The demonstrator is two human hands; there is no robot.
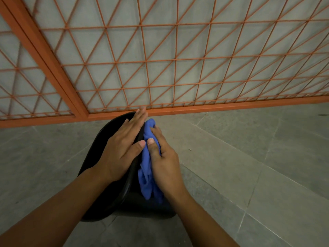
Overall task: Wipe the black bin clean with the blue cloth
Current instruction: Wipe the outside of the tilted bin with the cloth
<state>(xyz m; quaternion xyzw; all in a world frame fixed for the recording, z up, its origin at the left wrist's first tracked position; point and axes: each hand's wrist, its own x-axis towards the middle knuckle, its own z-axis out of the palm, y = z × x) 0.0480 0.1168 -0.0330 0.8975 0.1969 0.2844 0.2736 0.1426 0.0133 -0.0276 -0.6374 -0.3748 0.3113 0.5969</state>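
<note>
Right hand (164, 163): fingers curled, thumb on top, clamped on the cloth (147, 173), which is bunched between both hands and pressed to the bin (108, 132) at its rim. Cloth tail hangs below the palm. Left hand (122, 150): fingers straight and together, lying flat on the bin's outer wall just left of the cloth, thumb tip nearly touching the right thumb. Both forearms reach in from the bottom edge. Bin sits on grey floor tiles (249, 157); orange grille (178, 59) just beyond the fingertips.

Grey tiled floor (249, 157) w/ black bin (99, 139) on it, orange grille (160, 59) behind.
</note>
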